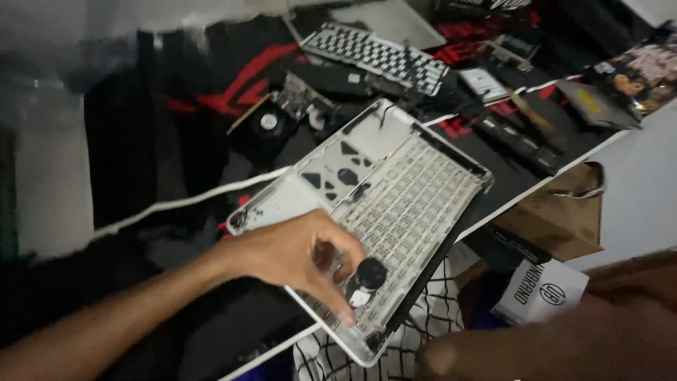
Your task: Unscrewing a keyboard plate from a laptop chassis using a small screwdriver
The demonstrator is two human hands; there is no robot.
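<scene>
Pinching a small black-capped screwdriver [364, 280] between thumb and fingers of the left hand [296, 254], fingers curled round it, tip apparently pointing down into the near corner of the silver laptop top case [395, 176]. Lying open-side up, that case, with the pale grid of the keyboard backing [416, 201] facing the camera. Running diagonally, its long axis, from the near corner just under the grip up and away to the right toward the far corner. Overhanging the near edge of the black desk mat [176, 106] at the low end, above a checked cloth [423, 324]. Reaching in from the lower left, the forearm crossing the dark mat, so staying directly over the case's near corner, with the rest of the shell stretching away beyond the fingertips. Showing only as a dark blurred mass at the lower right edge, the right hand [564, 339]; impossible telling whether open or closed, or holding anything. Being plainly nearer the case, the left hand. Lying farther back on the mat: a loose keyboard [377, 56], a small round fan [268, 123], a dark battery bar [518, 141]. Sitting off the table to the right, a brown cardboard box [557, 212].
</scene>
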